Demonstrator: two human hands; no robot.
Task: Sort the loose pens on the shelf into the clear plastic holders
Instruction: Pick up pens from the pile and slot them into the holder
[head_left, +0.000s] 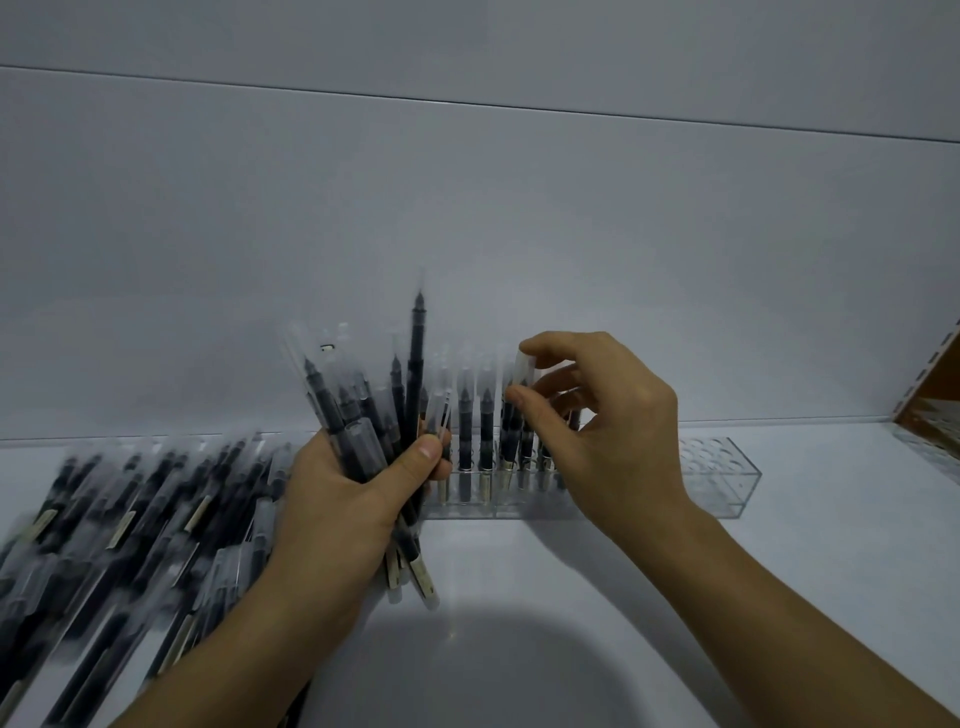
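My left hand (343, 499) grips a bundle of black pens (374, 410) with clear caps, held upright and fanned out above the white shelf (519, 597). A clear plastic holder (722, 478) stands against the back wall, with several pens standing in its left part and round holes showing bare at its right end. My right hand (597, 421) is over the holder and pinches the clear cap of one pen (519, 395) between thumb and forefinger; that pen stands upright among the others. A big pile of loose pens (130, 519) lies at the left.
The grey back wall (467, 234) rises right behind the holder. At the far right edge sits another clear holder (930, 447) below a brown slanted shelf bracket (935, 384). The shelf front bears my shadow.
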